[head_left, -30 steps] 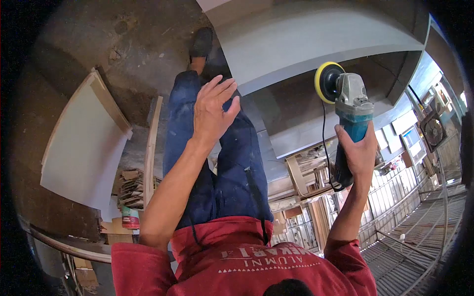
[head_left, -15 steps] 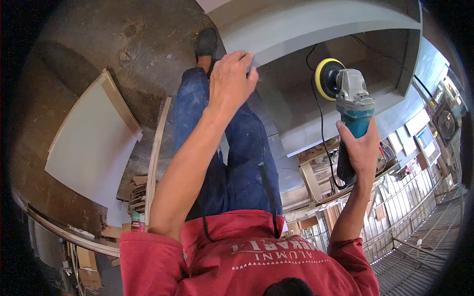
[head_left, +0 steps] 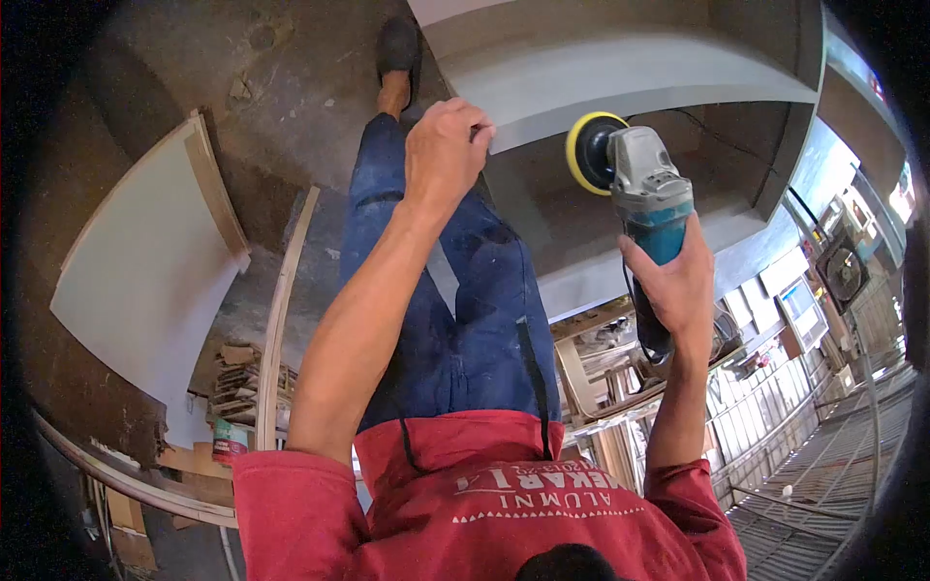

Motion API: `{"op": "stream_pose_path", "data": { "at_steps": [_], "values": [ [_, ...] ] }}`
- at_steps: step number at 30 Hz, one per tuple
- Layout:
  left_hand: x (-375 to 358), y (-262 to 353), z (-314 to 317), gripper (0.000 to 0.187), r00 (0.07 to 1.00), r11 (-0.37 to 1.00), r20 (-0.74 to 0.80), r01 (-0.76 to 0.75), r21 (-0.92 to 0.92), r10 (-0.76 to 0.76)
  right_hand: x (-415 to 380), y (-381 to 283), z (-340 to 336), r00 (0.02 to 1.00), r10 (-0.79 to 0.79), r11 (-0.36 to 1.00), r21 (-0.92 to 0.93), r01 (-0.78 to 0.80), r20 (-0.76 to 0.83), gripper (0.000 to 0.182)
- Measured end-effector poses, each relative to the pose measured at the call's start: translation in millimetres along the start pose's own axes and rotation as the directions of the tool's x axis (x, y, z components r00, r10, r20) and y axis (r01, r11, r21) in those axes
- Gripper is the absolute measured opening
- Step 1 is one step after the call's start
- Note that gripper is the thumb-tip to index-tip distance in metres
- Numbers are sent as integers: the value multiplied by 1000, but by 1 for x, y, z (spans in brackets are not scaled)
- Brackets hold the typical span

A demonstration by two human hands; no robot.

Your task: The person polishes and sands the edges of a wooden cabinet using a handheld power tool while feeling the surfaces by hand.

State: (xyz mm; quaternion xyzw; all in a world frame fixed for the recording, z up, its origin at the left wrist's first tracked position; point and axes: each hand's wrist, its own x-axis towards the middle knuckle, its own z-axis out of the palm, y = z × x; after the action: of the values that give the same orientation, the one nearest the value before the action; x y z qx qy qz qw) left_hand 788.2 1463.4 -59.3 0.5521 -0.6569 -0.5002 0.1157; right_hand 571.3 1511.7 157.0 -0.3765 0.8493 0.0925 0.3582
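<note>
In the head view my right hand point(head_left: 675, 281) grips the teal body of an angle grinder point(head_left: 651, 184) with a grey metal head. A round black pad with a yellow rim point(head_left: 587, 153) is fitted to it, facing left in front of the cabinet's open compartment. My left hand point(head_left: 444, 150) is closed, fingers curled toward the thumb, right by the edge of the grey cabinet point(head_left: 552, 118). A small dark spot shows between thumb and fingers, and I cannot tell what it is.
A pale panel point(head_left: 160, 261) leans at the left, beside a long wooden strip point(head_left: 288, 310). Scrap wood point(head_left: 237, 382) and a paint can point(head_left: 229, 441) sit lower left. A dark cord point(head_left: 717, 131) runs inside the cabinet. A fan point(head_left: 841, 269) stands at the far right.
The grinder in my right hand has shifted left and slightly down in view, nearer the cabinet's front edge. My left hand stays close to that edge. The whole view has shifted slightly.
</note>
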Motion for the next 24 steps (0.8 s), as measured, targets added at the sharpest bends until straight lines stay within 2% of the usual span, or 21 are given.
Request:
{"op": "stream_pose_path", "data": {
  "at_steps": [1, 5, 7, 8, 9, 10, 12, 13, 15, 16, 18, 24],
  "values": [
    [-2, 9, -2, 12, 998, 998, -3, -58, 5, 58, -1, -4, -5, 1000, -13, 1000, 8, 13, 22, 52],
    [-15, 20, -17, 12, 996, 999, -92, 16, -48, -20, 3, -18, -25, 995, -53, 995, -77, 59, 78, 53],
    [-37, 6, -36, 18, 952, 944, -121, 250, -214, -279, 2, -28, -31, 992, -55, 991, -117, 68, 113, 53],
    [-46, 13, -53, 25, 902, 890, 49, 431, -151, -428, 2, -32, -45, 990, -46, 989, -134, 64, 133, 52],
    [-59, -2, -59, 26, 787, 784, 130, 615, -84, -603, 3, -37, -50, 987, -37, 986, -153, 61, 153, 52],
    [-75, -10, -62, 26, 782, 778, 132, 622, -90, -609, 4, -39, -53, 986, -38, 985, -161, 64, 160, 52],
    [-110, -16, -66, 38, 796, 799, 65, 600, 53, -602, 6, -43, -58, 983, -45, 979, -188, 79, 177, 51],
    [-127, -20, -64, 38, 793, 795, 67, 604, 48, -606, 6, -45, -61, 983, -45, 977, -195, 81, 180, 51],
    [-151, -23, -62, 65, 791, 808, 162, 573, 142, -589, 8, -53, -66, 977, -69, 974, -198, 110, 202, 52],
    [-157, -21, -60, 65, 790, 806, 161, 576, 135, -592, 8, -57, -69, 976, -71, 972, -204, 114, 204, 52],
    [-161, -17, -60, 86, 633, 676, 299, 735, 60, -714, 9, -65, -74, 971, -41, 970, -223, 95, 234, 51],
    [-144, -3, -65, 83, 608, 660, 285, 738, 139, -741, 11, -78, -85, 963, -38, 960, -256, 109, 268, 52]
  ]
}}
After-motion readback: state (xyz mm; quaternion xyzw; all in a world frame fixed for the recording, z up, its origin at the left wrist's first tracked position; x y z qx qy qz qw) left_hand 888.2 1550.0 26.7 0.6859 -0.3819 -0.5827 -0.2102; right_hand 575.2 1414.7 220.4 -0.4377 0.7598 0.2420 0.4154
